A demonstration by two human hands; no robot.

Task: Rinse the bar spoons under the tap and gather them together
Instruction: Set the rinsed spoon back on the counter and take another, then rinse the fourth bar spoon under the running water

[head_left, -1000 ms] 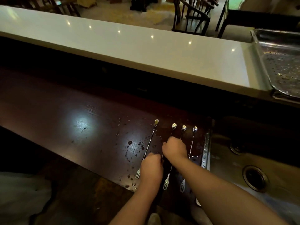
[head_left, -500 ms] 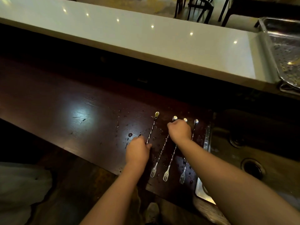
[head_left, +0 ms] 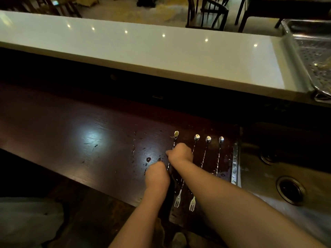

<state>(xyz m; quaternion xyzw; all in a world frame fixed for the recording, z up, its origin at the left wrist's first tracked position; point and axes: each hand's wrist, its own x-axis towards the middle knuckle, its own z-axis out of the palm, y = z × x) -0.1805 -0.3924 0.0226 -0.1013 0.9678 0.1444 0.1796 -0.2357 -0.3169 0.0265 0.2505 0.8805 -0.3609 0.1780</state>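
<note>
Several slim metal bar spoons lie side by side on the dark wooden counter, bowls away from me and fork ends toward me. The leftmost bar spoon has both hands on its twisted stem. My right hand pinches the stem just below the bowl. My left hand is closed over the lower stem and hides its fork end. The other spoons rest untouched to the right, partly crossed by my right forearm. Water drops speckle the wood around them.
A steel sink with a round drain sits directly right of the spoons; no tap is in view. A raised white bar top runs behind, with a perforated metal tray at its right end. Chairs stand beyond.
My right hand has moved left from the middle spoons onto the leftmost spoon's upper stem. My left hand has stayed at that spoon's lower stem.
</note>
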